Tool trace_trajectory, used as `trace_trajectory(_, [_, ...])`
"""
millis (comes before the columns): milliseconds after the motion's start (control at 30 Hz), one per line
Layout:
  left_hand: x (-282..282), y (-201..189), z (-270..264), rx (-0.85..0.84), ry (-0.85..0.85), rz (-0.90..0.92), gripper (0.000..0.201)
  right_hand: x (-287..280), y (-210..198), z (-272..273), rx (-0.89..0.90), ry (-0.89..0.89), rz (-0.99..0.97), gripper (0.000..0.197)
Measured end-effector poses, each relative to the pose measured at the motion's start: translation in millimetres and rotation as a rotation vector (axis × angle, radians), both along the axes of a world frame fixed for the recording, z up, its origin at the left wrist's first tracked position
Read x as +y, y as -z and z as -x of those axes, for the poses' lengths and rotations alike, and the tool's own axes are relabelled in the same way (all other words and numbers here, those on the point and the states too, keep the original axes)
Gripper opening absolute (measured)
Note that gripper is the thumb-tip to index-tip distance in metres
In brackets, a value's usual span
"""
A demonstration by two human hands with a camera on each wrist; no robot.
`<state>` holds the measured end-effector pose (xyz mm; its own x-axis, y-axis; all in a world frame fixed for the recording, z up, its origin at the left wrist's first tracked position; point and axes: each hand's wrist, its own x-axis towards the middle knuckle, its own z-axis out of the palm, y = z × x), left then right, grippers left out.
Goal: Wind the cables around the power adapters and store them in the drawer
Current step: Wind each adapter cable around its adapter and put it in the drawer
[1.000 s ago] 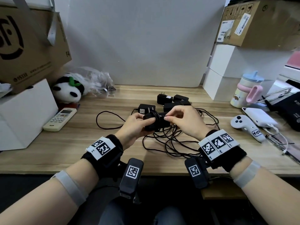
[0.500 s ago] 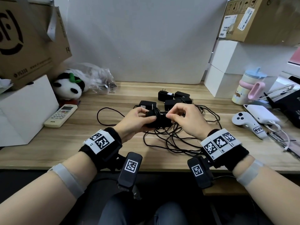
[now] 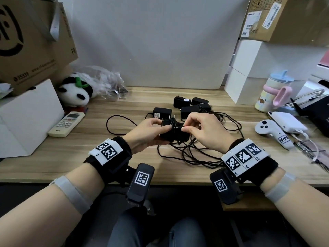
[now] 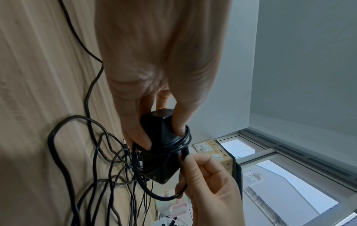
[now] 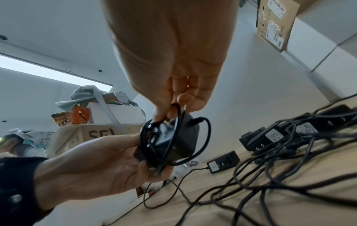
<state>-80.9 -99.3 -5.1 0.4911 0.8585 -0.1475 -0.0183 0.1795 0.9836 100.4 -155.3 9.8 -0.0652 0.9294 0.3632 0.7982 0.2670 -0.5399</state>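
Observation:
A black power adapter [image 3: 175, 133] [image 4: 160, 152] [image 5: 173, 143] is held above the wooden desk [image 3: 53, 157], with several turns of its black cable [image 4: 185, 137] [image 5: 154, 137] wound round it. My left hand [image 3: 151, 132] [image 4: 154, 134] grips the adapter from the left, thumb on top of the coils. My right hand [image 3: 188, 128] [image 5: 172, 110] pinches the cable end between thumb and forefinger at the adapter's top. Several more black adapters [image 3: 191, 106] lie behind, their loose cables [image 3: 195, 154] tangled on the desk. No drawer is in view.
A white remote [image 3: 66, 124] and a panda plush [image 3: 76, 91] lie at the left beside a white box [image 3: 26, 118]. A white controller [image 3: 272, 132], a white power bank [image 3: 288, 122] and a pastel cup [image 3: 274, 93] stand at the right, before white boxes [image 3: 249, 68].
Both hands have stayed at the adapter; the right hand has brought the cable end up onto the coils at the adapter's top. The head view has shifted slightly.

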Motion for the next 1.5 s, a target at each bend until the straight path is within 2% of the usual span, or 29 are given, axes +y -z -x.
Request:
trace_trajectory(133, [-1.2,0.4,-1.4,-0.031,-0.002,0.047,0.011,-1.7,4.1,5.2,-0.01,0.059,-0.01,0.012])
trace_trajectory(300, [-3.2,-3.2,2.5,-0.036,0.061,0.109,0.009,-3.8,6.6,6.8,0.105,-0.044,0.035,0.011])
trace_trajectory(433, [-6.7,-7.4,2.0,-0.009,0.091,0.142,0.016,-5.7,17.8,8.0,0.091,-0.05,-0.014,0.012])
trace_trajectory(533, [-7.5,-7.4,-0.3,-0.024,0.084,0.159,0.024,-7.6,21.0,10.6,0.12,-0.002,-0.068,0.01])
trace_trajectory(633, [-9.2,-7.6,-3.6,-0.052,0.06,0.194,0.018,-9.1,21.8,17.5,0.161,0.086,-0.132,0.007])
trace_trajectory(767, [-9.2,-9.9,-4.6,-0.112,0.019,0.309,0.016,-8.8,22.9,28.2,0.094,0.111,-0.233,0.007])
trace_trajectory(833, [-8.1,-11.5,-2.2,-0.133,0.028,0.35,0.023,-8.0,23.0,28.8,0.088,0.082,-0.277,0.007])
trace_trajectory(1033, [-16.9,-9.2,-14.7,-0.211,0.059,0.268,0.021,-7.0,19.2,34.2,0.003,0.049,-0.405,0.008])
trace_trajectory(1133, [-18.8,-2.8,-18.0,-0.24,-0.009,0.242,0.025,-4.5,17.5,33.1,0.051,0.075,-0.311,0.006])
trace_trajectory(1300, [-21.6,1.0,-17.6,-0.143,-0.067,0.191,0.03,-3.6,15.3,33.2,0.237,0.154,-0.11,0.007])
trace_trajectory(1400, [-23.9,2.3,-16.3,-0.11,-0.054,0.181,0.034,-3.3,12.8,35.1,0.114,0.197,-0.001,0.012])
trace_trajectory(1500, [-23.7,0.3,-15.0,-0.087,-0.064,0.143,0.037,-6.9,10.8,34.0,0.036,0.151,-0.036,0.01])
